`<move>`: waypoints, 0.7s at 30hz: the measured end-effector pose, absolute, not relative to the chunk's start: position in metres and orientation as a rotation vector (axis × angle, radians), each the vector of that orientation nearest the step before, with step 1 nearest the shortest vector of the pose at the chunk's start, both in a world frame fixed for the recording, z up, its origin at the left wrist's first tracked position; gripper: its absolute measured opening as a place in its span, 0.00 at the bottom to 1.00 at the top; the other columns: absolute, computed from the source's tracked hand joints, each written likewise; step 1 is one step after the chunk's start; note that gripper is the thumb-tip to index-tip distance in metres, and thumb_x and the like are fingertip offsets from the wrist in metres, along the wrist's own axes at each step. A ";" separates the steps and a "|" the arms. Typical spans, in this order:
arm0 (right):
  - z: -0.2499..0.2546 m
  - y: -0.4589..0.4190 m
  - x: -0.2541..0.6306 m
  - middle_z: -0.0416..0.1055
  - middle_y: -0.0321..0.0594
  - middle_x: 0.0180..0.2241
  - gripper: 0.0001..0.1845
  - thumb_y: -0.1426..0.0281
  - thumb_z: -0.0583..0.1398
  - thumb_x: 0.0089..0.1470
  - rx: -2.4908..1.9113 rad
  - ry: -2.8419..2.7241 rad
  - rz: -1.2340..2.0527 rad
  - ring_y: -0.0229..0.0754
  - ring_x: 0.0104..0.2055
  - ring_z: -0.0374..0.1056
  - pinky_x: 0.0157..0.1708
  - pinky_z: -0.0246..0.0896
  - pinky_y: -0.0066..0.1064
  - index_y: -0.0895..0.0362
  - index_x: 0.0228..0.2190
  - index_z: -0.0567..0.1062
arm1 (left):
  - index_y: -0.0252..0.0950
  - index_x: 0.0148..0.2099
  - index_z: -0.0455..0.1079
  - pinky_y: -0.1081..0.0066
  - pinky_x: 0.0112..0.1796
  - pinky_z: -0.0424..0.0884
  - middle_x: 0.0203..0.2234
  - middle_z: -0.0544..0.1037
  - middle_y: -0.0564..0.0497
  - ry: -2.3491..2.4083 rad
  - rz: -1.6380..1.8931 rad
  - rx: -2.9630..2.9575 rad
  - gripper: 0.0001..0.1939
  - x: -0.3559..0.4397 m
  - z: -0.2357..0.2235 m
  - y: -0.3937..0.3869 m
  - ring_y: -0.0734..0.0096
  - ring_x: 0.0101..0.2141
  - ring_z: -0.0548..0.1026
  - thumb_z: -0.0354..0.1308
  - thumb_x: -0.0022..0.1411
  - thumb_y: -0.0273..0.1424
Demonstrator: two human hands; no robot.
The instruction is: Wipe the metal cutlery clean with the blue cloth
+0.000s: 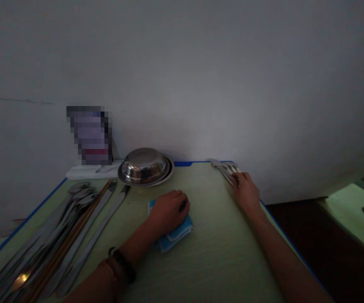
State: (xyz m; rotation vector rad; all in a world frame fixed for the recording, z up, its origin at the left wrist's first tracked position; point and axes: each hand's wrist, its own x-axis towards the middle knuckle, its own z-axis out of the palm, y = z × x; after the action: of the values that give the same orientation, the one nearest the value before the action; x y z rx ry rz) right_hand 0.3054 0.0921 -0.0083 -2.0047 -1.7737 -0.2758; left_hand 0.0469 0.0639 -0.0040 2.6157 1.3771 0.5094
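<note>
My left hand (169, 212) lies on a folded blue cloth (177, 235), its fingers curled over the upper part. A dark spot shows between thumb and fingers; whether it is an object or a gap I cannot make out. At the table's far right corner, my right hand (246, 193) is closed around the handle end of a fork (232, 167), with the fingertips partly hidden. A spoon (216, 163) and other forks lie close beside that one, heads toward the wall.
Spoons (82, 193), knives (99, 227) and wooden chopsticks (71, 235) lie along the table's left side. Stacked metal bowls (145, 166) sit near the wall. A blurred-out upright panel (93, 139) stands on a white base (90, 171). Another table (352, 210) is at right.
</note>
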 end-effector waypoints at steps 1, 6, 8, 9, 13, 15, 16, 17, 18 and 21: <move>-0.010 0.095 0.309 0.65 0.43 0.42 0.15 0.66 0.46 0.57 -1.994 -1.754 -0.276 0.42 0.39 0.65 0.34 0.57 0.31 0.55 0.42 0.68 | 0.36 0.33 0.65 0.70 0.35 0.64 0.30 0.72 0.50 1.376 0.508 2.617 0.10 0.047 -0.004 0.064 0.68 0.33 0.70 0.44 0.61 0.32; -0.017 0.107 0.314 0.66 0.45 0.40 0.16 0.67 0.47 0.56 -2.029 -1.765 -0.278 0.44 0.42 0.63 0.36 0.57 0.32 0.57 0.42 0.70 | 0.36 0.33 0.65 0.70 0.35 0.63 0.30 0.71 0.51 1.379 0.502 2.618 0.10 0.048 -0.004 0.065 0.68 0.33 0.69 0.44 0.61 0.32; -0.018 0.109 0.313 0.66 0.45 0.38 0.16 0.67 0.48 0.56 -2.055 -1.794 -0.296 0.45 0.41 0.62 0.36 0.56 0.32 0.57 0.40 0.71 | 0.36 0.34 0.65 0.70 0.34 0.63 0.30 0.72 0.51 1.384 0.501 2.615 0.10 0.048 -0.004 0.066 0.68 0.33 0.69 0.44 0.61 0.32; -0.019 0.109 0.313 0.66 0.45 0.38 0.16 0.67 0.48 0.55 -2.064 -1.804 -0.306 0.45 0.41 0.62 0.36 0.56 0.32 0.57 0.39 0.71 | 0.36 0.34 0.65 0.70 0.34 0.63 0.30 0.72 0.51 1.385 0.500 2.613 0.10 0.048 -0.004 0.066 0.68 0.33 0.69 0.44 0.61 0.32; -0.021 0.108 0.313 0.67 0.45 0.37 0.15 0.67 0.48 0.55 -2.106 -1.828 -0.368 0.45 0.40 0.61 0.33 0.55 0.32 0.56 0.38 0.72 | 0.36 0.34 0.66 0.70 0.35 0.63 0.30 0.72 0.51 1.381 0.500 2.609 0.10 0.048 -0.004 0.066 0.68 0.33 0.69 0.44 0.61 0.32; -0.022 0.108 0.313 0.67 0.44 0.36 0.15 0.66 0.48 0.55 -2.129 -1.845 -0.424 0.46 0.39 0.62 0.32 0.55 0.32 0.56 0.37 0.72 | 0.36 0.34 0.66 0.70 0.35 0.63 0.29 0.72 0.51 1.376 0.499 2.611 0.11 0.048 -0.004 0.066 0.68 0.33 0.69 0.44 0.61 0.32; -0.022 0.108 0.313 0.67 0.45 0.36 0.16 0.66 0.48 0.55 -2.141 -1.853 -0.457 0.46 0.39 0.62 0.32 0.54 0.33 0.56 0.36 0.73 | 0.36 0.33 0.66 0.70 0.35 0.63 0.29 0.71 0.51 1.375 0.499 2.613 0.11 0.048 -0.004 0.065 0.68 0.33 0.69 0.44 0.61 0.32; -0.023 0.108 0.312 0.68 0.45 0.35 0.16 0.66 0.48 0.55 -2.151 -1.859 -0.489 0.46 0.38 0.62 0.32 0.54 0.33 0.56 0.36 0.73 | 0.36 0.33 0.66 0.70 0.34 0.63 0.29 0.71 0.50 1.374 0.500 2.614 0.11 0.048 -0.004 0.065 0.68 0.33 0.69 0.44 0.61 0.32; -0.023 0.107 0.312 0.68 0.45 0.35 0.16 0.65 0.48 0.55 -2.158 -1.864 -0.518 0.46 0.38 0.62 0.33 0.54 0.34 0.57 0.36 0.73 | 0.36 0.33 0.66 0.70 0.34 0.63 0.30 0.72 0.50 1.374 0.502 2.616 0.11 0.048 -0.004 0.065 0.68 0.33 0.69 0.44 0.61 0.32; -0.024 0.107 0.309 0.68 0.46 0.35 0.18 0.64 0.47 0.56 -2.176 -1.866 -0.555 0.46 0.38 0.62 0.34 0.52 0.35 0.58 0.36 0.73 | 0.36 0.34 0.65 0.70 0.35 0.63 0.29 0.71 0.50 1.374 0.505 2.618 0.10 0.048 -0.004 0.065 0.68 0.33 0.69 0.44 0.61 0.32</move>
State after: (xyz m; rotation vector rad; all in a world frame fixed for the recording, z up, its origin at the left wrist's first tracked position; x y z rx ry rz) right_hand 0.3094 0.1067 -0.0238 -2.1763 -1.8658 -0.5550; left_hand 0.0482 0.0655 -0.0042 2.6179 1.3744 0.5054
